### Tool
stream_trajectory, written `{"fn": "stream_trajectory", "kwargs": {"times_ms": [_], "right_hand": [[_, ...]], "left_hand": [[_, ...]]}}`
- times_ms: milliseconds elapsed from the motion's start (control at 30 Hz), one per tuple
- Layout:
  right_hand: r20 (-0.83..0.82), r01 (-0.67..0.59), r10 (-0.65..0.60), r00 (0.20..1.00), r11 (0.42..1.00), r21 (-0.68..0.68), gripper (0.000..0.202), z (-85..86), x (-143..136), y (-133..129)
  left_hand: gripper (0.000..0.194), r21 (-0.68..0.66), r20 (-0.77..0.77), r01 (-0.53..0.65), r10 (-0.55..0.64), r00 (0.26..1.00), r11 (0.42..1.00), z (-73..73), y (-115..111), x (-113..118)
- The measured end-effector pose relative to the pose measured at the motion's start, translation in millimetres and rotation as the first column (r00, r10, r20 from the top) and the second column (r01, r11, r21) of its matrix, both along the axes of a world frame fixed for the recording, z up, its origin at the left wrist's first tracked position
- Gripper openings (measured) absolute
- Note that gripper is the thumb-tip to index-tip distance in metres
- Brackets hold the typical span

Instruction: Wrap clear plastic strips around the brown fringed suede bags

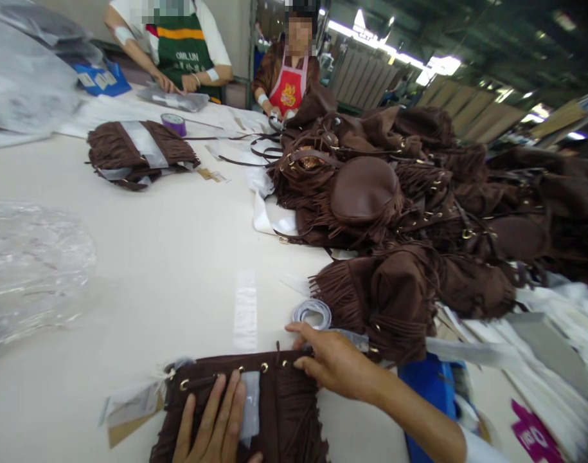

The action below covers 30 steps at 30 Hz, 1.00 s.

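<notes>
A dark brown fringed bag (pixel 288 405) with gold eyelets lies flat at the near edge of the table. A strip of clear wrap (pixel 250 408) crosses its front. My left hand (pixel 214 421) rests on the bag with its fingers stretched out. Over the bag's upper right corner is my right hand (pixel 337 363), thumb and forefinger apart, the thumb by the edge. Its forefinger points toward a pale roll of tape (pixel 312 313) just beyond. Paper tags (pixel 132 411) hang from the bag's left side.
A large pile of brown fringed bags (pixel 365 186) covers the right side. Another wrapped bag (pixel 142 151) lies farther back, near a purple tape roll (pixel 173 123). Clear plastic (pixel 33 270) is at left, a clear strip (pixel 245 308) in the middle. Two people work across the table.
</notes>
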State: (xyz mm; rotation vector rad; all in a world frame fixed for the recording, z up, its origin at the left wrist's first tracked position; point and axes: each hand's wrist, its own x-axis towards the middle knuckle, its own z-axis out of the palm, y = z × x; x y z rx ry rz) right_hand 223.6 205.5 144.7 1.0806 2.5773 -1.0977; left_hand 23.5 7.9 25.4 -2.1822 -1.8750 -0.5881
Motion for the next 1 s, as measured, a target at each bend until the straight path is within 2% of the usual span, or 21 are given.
{"fn": "stream_trajectory", "kwargs": {"times_ms": [67,167,233,333,433,533,633,700,767,867,933,1000], "right_hand": [[-0.004,-0.107,0.110,0.994,0.974,0.199,0.060,-0.2,-1.0,-7.0],[0.163,-0.346,0.309,0.937,0.881,0.323,0.034,0.5,-11.6,-8.2],[0.246,-0.426,0.353,0.903,0.816,0.390,0.021,4.9,-18.5,-8.4],[0.297,-0.456,0.349,0.889,0.745,0.488,0.018,14.4,-18.6,-19.5],[0.289,-0.362,0.237,0.928,0.762,0.537,0.017,13.9,-3.8,-41.6],[0.279,-0.179,0.024,0.960,0.817,0.548,0.014,-1.6,20.7,-60.0],[0.287,-0.057,-0.121,0.950,0.838,0.543,0.014,-14.3,42.9,-70.4],[0.296,-0.008,-0.184,0.937,0.838,0.546,0.014,-12.7,47.4,-77.4],[0.267,0.045,-0.236,0.934,0.821,0.569,0.018,-5.6,38.9,-86.9],[0.042,0.140,-0.216,0.976,0.755,0.641,0.032,-4.6,7.7,-103.1],[-0.091,0.156,-0.128,0.988,0.726,0.669,0.040,-19.2,-12.6,-113.0],[-0.155,0.132,-0.033,0.987,0.713,0.689,0.044,-42.5,-23.1,-120.8]], "left_hand": [[0.092,-0.015,0.029,-0.001,0.001,1.000,1.000,5.1,-0.3,1.3],[0.092,-0.014,0.017,0.011,-0.011,1.000,1.000,13.6,-2.3,3.0],[0.089,-0.014,-0.020,0.024,-0.024,1.000,1.000,18.0,-4.1,3.4],[0.083,-0.024,-0.073,0.032,-0.034,0.997,0.999,20.9,-6.9,3.2],[0.082,-0.018,-0.082,0.026,-0.027,0.996,1.000,20.6,-9.1,3.2],[0.082,-0.010,-0.085,0.020,-0.021,0.996,1.000,20.5,-10.2,3.9],[0.081,-0.008,-0.083,0.011,-0.011,0.997,1.000,22.1,-10.6,4.6],[0.081,-0.010,-0.078,0.011,-0.011,0.997,1.000,23.9,-11.3,5.1],[0.081,-0.030,-0.070,0.012,-0.014,0.997,0.999,26.0,-12.7,5.9],[0.082,-0.071,-0.058,0.011,-0.015,0.998,0.997,28.5,-15.0,7.1],[0.082,-0.079,-0.055,0.012,-0.017,0.998,0.997,28.6,-15.7,7.5],[0.083,-0.058,-0.065,0.016,-0.019,0.998,0.998,26.9,-15.4,6.9]]}}
